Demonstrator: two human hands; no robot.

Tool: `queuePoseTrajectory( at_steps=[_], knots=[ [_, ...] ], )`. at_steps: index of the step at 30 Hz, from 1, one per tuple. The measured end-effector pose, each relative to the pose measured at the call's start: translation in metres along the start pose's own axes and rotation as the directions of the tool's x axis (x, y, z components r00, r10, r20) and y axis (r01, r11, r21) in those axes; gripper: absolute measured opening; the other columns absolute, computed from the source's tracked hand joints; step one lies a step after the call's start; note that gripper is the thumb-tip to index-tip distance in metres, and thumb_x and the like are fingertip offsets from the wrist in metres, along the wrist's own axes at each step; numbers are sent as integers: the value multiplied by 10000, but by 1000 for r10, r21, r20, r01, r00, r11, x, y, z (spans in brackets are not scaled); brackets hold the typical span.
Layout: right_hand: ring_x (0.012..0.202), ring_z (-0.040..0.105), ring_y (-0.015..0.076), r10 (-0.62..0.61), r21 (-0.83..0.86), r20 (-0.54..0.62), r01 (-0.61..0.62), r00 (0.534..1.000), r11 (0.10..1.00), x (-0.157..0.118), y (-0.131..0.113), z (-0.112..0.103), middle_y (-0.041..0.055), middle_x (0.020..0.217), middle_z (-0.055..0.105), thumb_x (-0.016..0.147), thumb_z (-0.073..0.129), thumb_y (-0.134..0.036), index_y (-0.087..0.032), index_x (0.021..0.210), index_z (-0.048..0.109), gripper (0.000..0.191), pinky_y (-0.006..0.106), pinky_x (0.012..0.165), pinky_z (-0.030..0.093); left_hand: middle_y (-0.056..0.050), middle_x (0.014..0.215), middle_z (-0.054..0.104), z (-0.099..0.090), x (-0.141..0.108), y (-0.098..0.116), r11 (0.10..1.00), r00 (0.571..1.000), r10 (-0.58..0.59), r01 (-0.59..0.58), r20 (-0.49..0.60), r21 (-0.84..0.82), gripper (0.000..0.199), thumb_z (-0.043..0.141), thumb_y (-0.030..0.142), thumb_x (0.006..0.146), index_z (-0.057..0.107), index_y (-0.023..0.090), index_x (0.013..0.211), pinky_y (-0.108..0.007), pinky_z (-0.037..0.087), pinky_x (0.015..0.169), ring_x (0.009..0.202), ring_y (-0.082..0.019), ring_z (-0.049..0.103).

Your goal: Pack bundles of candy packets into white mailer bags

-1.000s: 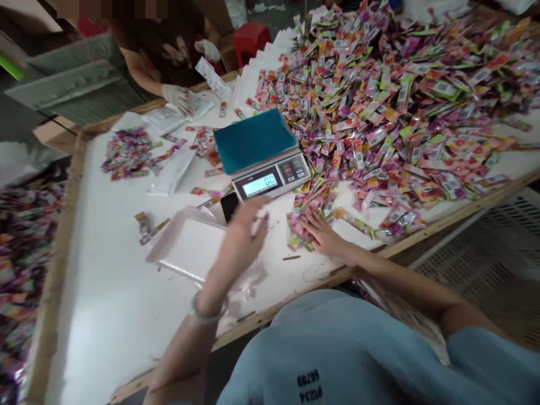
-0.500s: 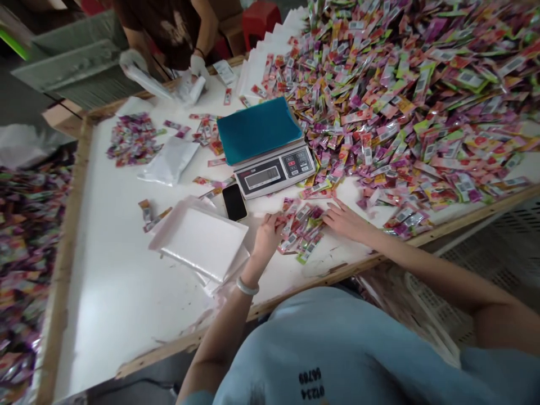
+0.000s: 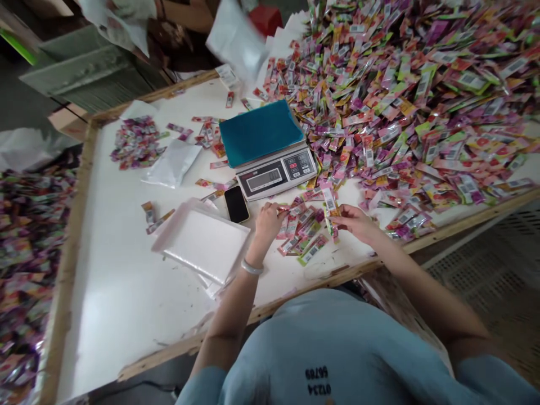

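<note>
My left hand [image 3: 268, 226] is closed in a pinch on the end of a pink snack packet [image 3: 284, 208], at the left of a small pile of colourful stick packets [image 3: 306, 226]. Between the fingers and thumb of my right hand [image 3: 356, 223] are stick packets [image 3: 330, 201], held raised at the pile's right side; how many cannot be made out. Behind both hands stands a digital scale [image 3: 270, 173] with a bare blue-green pan [image 3: 261, 132]. A black-screened phone [image 3: 237, 205] leans against the scale's near left corner.
A huge heap of packets [image 3: 405, 101] covers the table's right side. White plastic bags [image 3: 202, 239] lie stacked left of my hands, with a filled white bag [image 3: 172, 162] and smaller packet pile [image 3: 137, 142] beyond. Across the table, a co-worker's gloved hand [image 3: 135, 8] handles bags. Wooden edging [image 3: 363, 270] borders the table.
My right hand has gone from lying spread beside the small pile to holding packets up. My left hand stays at the pile's left. A white bag now moves through the air near the co-worker, whose hands have lifted.
</note>
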State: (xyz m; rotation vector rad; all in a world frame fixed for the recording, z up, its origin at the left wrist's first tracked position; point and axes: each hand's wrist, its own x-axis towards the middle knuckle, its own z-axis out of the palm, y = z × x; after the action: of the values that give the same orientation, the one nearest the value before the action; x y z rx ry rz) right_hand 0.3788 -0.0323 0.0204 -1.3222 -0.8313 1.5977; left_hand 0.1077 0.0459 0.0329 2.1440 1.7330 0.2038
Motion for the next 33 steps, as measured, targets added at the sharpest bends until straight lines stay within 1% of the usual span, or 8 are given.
queuePoseTrajectory(
  at_steps=[6,10,16,20,23,25,29,33],
  knots=[
    [589,589,115,97,56,-7,-97,995,994,-5,18,15,-50,684,638,515,973,-537,-199,746,595,557,287,582,546,-269,1416,589,8,-10,6,996,993,6,5,-115,94,502,631,284,976,523,100,1430,-506,474,1061,1318,-395,566],
    [622,606,127,89,19,-69,-88,994,996,-9,32,6,-43,705,651,490,971,-567,-202,753,590,590,296,613,550,-333,1336,610,15,2,28,984,996,-90,86,16,156,687,773,418,859,534,30,1373,-554,461,1024,1287,-482,569],
    [618,598,128,93,44,-142,-87,985,995,-16,42,0,-41,709,651,448,973,-580,-192,759,623,608,294,591,546,-260,1097,732,16,18,31,980,967,-163,135,198,143,330,743,287,839,628,75,1065,-575,403,1063,1239,-448,616],
    [554,593,132,60,85,-70,-54,996,995,-21,43,11,-51,658,632,530,956,-568,-204,746,597,554,300,547,545,-218,1146,738,17,8,24,992,978,-114,105,175,64,225,638,202,902,598,106,1101,-587,299,1174,1248,-374,629],
    [552,588,125,11,121,9,-12,1000,993,-21,34,26,-50,677,637,615,932,-545,-213,789,606,497,282,530,536,-178,1190,730,17,-3,14,979,992,-73,91,104,-181,202,549,188,967,576,135,1160,-616,120,1263,1243,-320,643],
    [555,579,119,-27,128,78,16,997,992,-19,26,40,-48,713,644,660,911,-538,-224,849,618,469,268,509,523,-138,1181,733,16,-9,6,905,997,-44,63,56,-422,196,532,219,988,588,163,1167,-592,125,1283,1222,-289,658],
    [484,491,97,-52,36,201,46,978,998,-10,12,73,-74,677,574,740,843,-551,-250,933,595,435,237,421,441,-112,1189,747,24,-22,-1,692,999,-30,41,29,-720,286,528,383,1014,626,190,1203,-453,461,1133,1179,-257,683],
    [467,468,91,-29,-96,241,54,970,994,-1,10,97,-84,662,557,725,827,-526,-254,942,564,436,233,423,426,-101,1095,787,37,-35,3,156,984,-102,162,147,-974,581,746,619,840,657,187,1219,-418,564,995,1099,-286,723]
  ],
)
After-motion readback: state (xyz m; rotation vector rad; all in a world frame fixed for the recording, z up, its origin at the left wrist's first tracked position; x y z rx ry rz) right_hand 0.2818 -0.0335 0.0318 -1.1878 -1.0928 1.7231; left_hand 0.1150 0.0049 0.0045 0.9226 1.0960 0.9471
